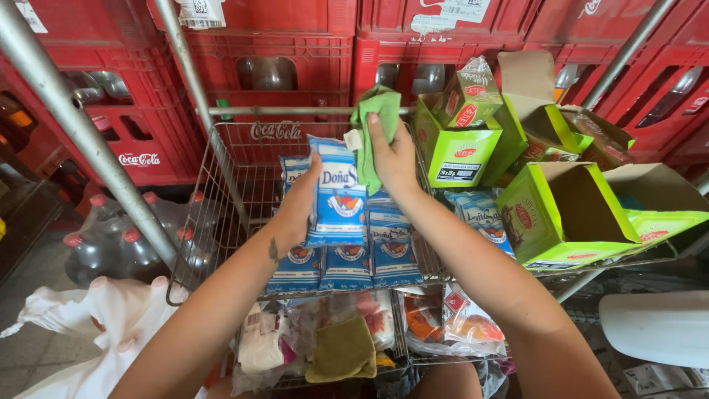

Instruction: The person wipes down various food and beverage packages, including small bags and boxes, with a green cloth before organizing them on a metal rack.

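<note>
My left hand [299, 203] grips a blue and white plastic bag [338, 191] of a white product and holds it upright above a wire basket [221, 192]. With my right hand [393, 157] I press a green cloth [374, 125] against the bag's upper right side. Several more blue and white bags [369, 251] lie stacked in the basket just below both hands.
Open green cardboard boxes [561, 214] stand to the right, one holding a small packet [473, 92]. Red bottle crates [281, 66] fill the back behind metal rack poles [66, 111]. Dark bottles [118, 244] and a white plastic bag [111, 325] sit at left. A lower basket holds mixed packets [354, 332].
</note>
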